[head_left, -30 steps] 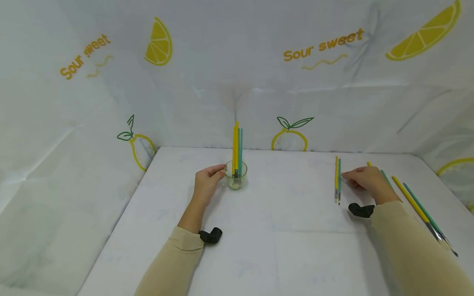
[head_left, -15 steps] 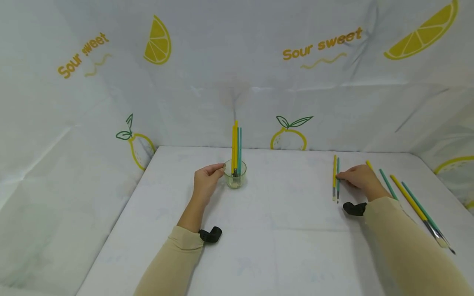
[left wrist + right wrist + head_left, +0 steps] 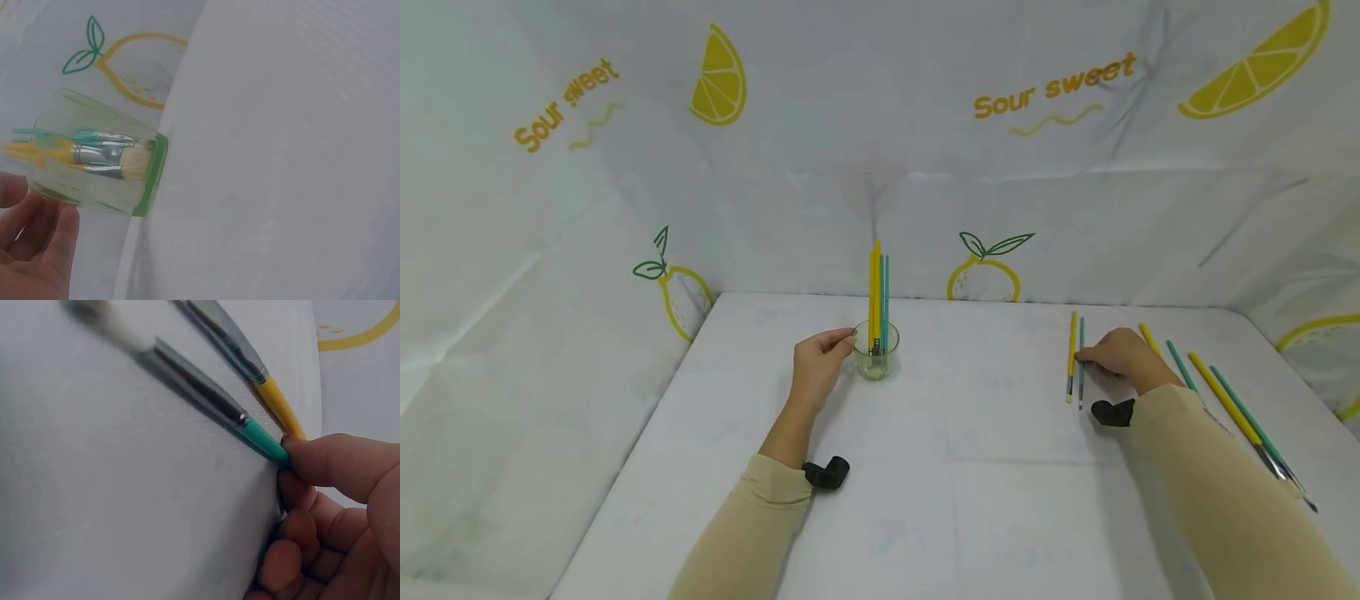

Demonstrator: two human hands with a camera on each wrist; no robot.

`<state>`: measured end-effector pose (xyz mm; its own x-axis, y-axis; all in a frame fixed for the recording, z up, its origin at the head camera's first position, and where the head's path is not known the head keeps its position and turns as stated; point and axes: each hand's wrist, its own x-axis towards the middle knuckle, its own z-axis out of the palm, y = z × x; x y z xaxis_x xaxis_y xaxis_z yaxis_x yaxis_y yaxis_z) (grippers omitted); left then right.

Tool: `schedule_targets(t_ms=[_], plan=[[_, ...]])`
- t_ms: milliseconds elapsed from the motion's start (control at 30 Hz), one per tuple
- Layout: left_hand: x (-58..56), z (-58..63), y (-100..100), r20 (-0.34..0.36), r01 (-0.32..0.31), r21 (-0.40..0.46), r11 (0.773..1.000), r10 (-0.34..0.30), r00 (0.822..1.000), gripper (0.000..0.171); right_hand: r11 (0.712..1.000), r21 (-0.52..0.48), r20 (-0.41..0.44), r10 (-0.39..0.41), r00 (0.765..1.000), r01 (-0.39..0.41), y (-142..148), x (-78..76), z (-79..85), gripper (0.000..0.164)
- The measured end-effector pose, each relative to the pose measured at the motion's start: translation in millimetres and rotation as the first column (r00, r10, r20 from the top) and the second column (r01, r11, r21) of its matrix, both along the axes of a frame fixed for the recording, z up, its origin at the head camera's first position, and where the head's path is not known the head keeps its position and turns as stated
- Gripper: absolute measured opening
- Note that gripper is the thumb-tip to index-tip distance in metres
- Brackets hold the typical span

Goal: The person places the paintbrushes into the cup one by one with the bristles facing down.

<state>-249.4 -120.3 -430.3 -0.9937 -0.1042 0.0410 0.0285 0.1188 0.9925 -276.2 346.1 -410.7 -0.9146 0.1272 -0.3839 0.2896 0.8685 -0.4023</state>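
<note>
My left hand holds a clear green-tinted glass by the left side of its rim, thumb and fingers on the wall. Upright in the glass, bristles down, stand several yellow and teal paintbrushes. On the right, my right hand pinches the handle of a teal paintbrush between thumb and index finger, while its other fingers curl beneath. Just left of that brush lies a yellow paintbrush, nearly parallel to it; in the right wrist view its handle passes behind my thumb tip.
More yellow and teal paintbrushes lie slanted at the right of the white table, partly behind my right forearm. A white sheet printed with lemons hangs behind the table.
My right hand has moved slightly left onto the teal paintbrush and pinches it. The yellow brush beside it has shifted a little left. The left hand and glass have stayed in place.
</note>
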Motion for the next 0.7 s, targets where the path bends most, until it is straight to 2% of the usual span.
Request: schedule_targets(t_ms=[333, 467, 700], plan=[[0.4, -1.0, 0.3, -0.019, 0.003, 0.030, 1.000, -0.002, 1.000, 0.027, 1.000, 0.002, 0.023, 0.006, 1.000, -0.006, -3.1, 0.3, 1.2, 0.036], [0.1, -1.5, 0.1, -0.027, 0.003, 0.041, 0.999, -0.002, 1.000, 0.025, 0.999, 0.033, 0.023, 0.021, 1.000, -0.021, -5.3, -1.5, 1.1, 0.038], [-0.2, -2.2, 0.1, -0.033, 0.003, 0.037, 0.999, -0.001, 0.999, 0.024, 0.987, 0.147, 0.052, 0.060, 0.997, -0.067, -15.2, -2.9, 7.3, 0.059]])
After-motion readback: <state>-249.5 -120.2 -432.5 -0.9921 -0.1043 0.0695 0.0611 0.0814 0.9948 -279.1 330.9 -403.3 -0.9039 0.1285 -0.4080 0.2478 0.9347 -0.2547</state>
